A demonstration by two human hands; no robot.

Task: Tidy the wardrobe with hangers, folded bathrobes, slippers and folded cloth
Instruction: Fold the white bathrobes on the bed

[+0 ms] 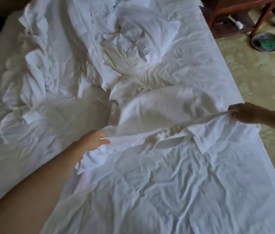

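A white bathrobe [158, 108] lies spread across the bed, its near edge lifted and stretched between my hands. My left hand [96, 140] pinches that edge at the left, thumb on top. At the right, my right hand [245, 113] grips the other end of the edge, fingers curled round the cloth, just past the bed's right side. Part of the robe billows up in a blur between the two hands.
The bed [175, 191] is covered with a creased white sheet. Crumpled white cloth [37, 68] lies at the left and another heap [133, 41] at the back. On the carpet to the right stand a dark wooden table [234, 12] and a round bin [267, 42].
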